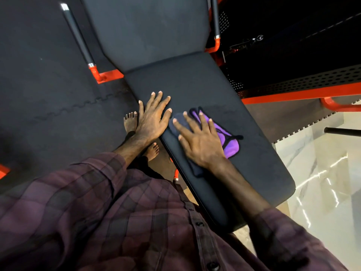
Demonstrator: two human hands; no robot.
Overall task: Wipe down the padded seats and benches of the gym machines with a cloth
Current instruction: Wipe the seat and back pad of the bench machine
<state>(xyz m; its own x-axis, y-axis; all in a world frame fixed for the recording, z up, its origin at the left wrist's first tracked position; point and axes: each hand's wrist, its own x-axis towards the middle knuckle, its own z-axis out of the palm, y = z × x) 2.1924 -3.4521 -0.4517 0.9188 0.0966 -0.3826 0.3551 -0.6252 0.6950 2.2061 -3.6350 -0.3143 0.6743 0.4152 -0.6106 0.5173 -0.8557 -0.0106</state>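
A black padded seat [244,153] of a gym machine runs from the centre to the lower right, joined to a black padded backrest [148,30] above it. A purple and dark cloth [231,144] lies on the seat. My right hand [199,139] presses flat on the cloth with straight, spread fingers. Beside it, my left hand [151,119] rests flat on the seat's left edge, fingers spread, holding nothing.
Red frame tubes [106,75] with black grip handles [77,34] flank the backrest. A red beam [302,93] and perforated black guard sit at the right. Black rubber floor mats [48,94] lie left, pale tiles [320,182] right. My bare feet stand by the seat.
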